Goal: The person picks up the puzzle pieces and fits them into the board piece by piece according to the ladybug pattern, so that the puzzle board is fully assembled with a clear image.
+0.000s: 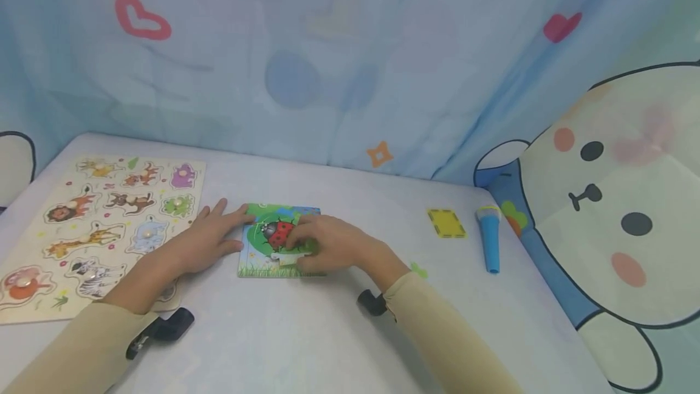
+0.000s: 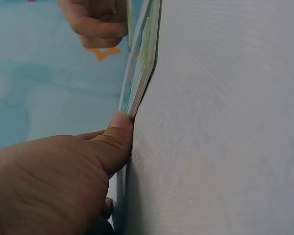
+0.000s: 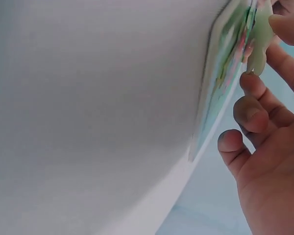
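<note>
A small square jigsaw puzzle [image 1: 254, 263] with a red ladybug on green and blue lies flat on the white table. My left hand [image 1: 205, 239] is at its left side, fingers spread, with thumb and index finger at the edge. The left wrist view has the left thumb [image 2: 118, 132] right at the puzzle's side. Over the puzzle's right half, my right hand [image 1: 339, 243] pinches a jigsaw piece [image 3: 259, 41] between thumb and fingers. In the right wrist view this piece is tilted up against the board, its pale back showing. The right hand hides part of the picture.
To the left lies a large wooden animal peg puzzle [image 1: 41, 260], partly under the left forearm. A yellow square patch [image 1: 446, 224] and a blue toy microphone [image 1: 490, 242] are on the right. A patterned blue curtain [image 1: 229, 90] hangs behind the table.
</note>
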Demonstrator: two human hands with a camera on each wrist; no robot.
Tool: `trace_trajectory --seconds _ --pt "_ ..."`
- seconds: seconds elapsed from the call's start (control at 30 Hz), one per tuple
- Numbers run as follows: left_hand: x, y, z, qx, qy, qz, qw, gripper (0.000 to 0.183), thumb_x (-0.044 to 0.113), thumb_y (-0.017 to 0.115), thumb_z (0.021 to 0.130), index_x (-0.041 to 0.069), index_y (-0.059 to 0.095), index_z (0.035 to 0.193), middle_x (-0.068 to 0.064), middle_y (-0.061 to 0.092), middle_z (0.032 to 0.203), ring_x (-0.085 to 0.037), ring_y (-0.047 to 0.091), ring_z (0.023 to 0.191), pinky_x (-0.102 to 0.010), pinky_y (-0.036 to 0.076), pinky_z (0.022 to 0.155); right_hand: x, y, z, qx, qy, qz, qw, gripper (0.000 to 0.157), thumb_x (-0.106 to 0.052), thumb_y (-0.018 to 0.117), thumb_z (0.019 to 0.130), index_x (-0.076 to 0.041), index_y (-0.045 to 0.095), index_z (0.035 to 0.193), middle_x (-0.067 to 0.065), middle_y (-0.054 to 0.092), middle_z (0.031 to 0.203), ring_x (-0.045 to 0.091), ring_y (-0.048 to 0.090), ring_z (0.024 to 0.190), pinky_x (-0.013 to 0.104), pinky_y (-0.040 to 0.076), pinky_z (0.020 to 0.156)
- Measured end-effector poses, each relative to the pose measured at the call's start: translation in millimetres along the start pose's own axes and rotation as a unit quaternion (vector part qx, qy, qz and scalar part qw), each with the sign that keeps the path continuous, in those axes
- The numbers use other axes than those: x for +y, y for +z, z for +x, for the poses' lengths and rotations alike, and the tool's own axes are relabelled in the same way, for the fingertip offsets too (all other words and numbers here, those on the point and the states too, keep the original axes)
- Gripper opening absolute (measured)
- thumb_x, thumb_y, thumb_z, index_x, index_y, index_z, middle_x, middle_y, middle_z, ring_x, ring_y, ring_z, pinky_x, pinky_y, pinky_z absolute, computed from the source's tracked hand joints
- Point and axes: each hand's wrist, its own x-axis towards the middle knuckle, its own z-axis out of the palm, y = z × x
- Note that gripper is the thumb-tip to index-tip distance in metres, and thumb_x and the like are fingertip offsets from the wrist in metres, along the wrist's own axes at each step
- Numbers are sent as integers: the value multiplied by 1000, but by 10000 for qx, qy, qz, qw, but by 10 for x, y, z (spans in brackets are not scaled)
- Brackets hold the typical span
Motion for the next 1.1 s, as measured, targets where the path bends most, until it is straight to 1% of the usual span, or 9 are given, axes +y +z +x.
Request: trace_trajectory --seconds 0.2,0.43,0.53,0.63,0.73,0.8,0.9,1.03,1.1 --pt "16 14 12 -42 -22 -55 10000 52 16 61 96 5 45 145 -22 26 155 -52 1 142 -63 -1 114 -46 18 15 -171 -15 -88 9998 28 -28 69 82 -26 71 110 -10 55 103 6 53 91 21 47 80" --pt "45 16 25 -81 13 -7 10000 54 17 62 96 5 44 145 -22 27 155 -53 2 142 -65 1 113 -57 74 37 -248 -85 -62 9996 28 -23 71 81 -24 70 110 -12 57 107 3 51 96 19 46 86" --pt "52 6 10 -62 32 28 10000 53 17 62 96 5 45 145 -23 27 155 -54 3 141 -66 2 112 -67 84 33 -301 -11 -27 9995 27 -25 73 84 -25 72 111 -12 56 108 2 52 96 20 46 88" --pt "49 3 -11 -58 41 -7 10000 53 16 62 96 4 45 144 -23 26 155 -55 3 141 -67 2 112 -96 89 15 -406 95 47 9991 26 -27 75 87 -23 74 113 -12 56 107 2 53 94 18 46 84" --pt "51 4 -24 -49 54 -43 10000 53 17 62 96 5 45 144 -23 26 155 -55 3 141 -66 1 112 -123 90 -24 -486 20 -123 9987 28 -27 73 89 -21 73 117 -11 58 107 3 54 93 17 46 83" --pt "51 7 -25 -40 63 -49 10000 53 17 62 96 5 45 145 -23 26 155 -55 3 141 -66 1 112 -126 75 -77 -498 -77 -253 9984 29 -26 70 92 -22 71 120 -10 59 112 4 55 99 18 46 87" --pt "51 9 -25 5 105 -4 9999 52 18 62 96 5 46 144 -24 27 154 -55 4 140 -67 2 112 -63 33 -204 -360 -41 -38 9993 31 -23 66 95 -24 67 126 -11 58 122 6 54 106 21 47 90" --pt "45 7 -23 73 167 7 9998 51 18 62 95 5 48 143 -25 29 153 -56 4 139 -67 2 111 121 -53 -485 152 472 488 9976 32 -20 65 95 -23 65 127 -10 58 122 10 56 97 25 50 80" --pt "45 4 -27 67 146 -33 9999 51 19 62 95 5 47 143 -25 28 153 -56 4 140 -67 2 112 236 -94 -664 410 798 509 9947 32 -20 65 94 -21 65 126 -8 59 118 13 55 92 27 50 76"
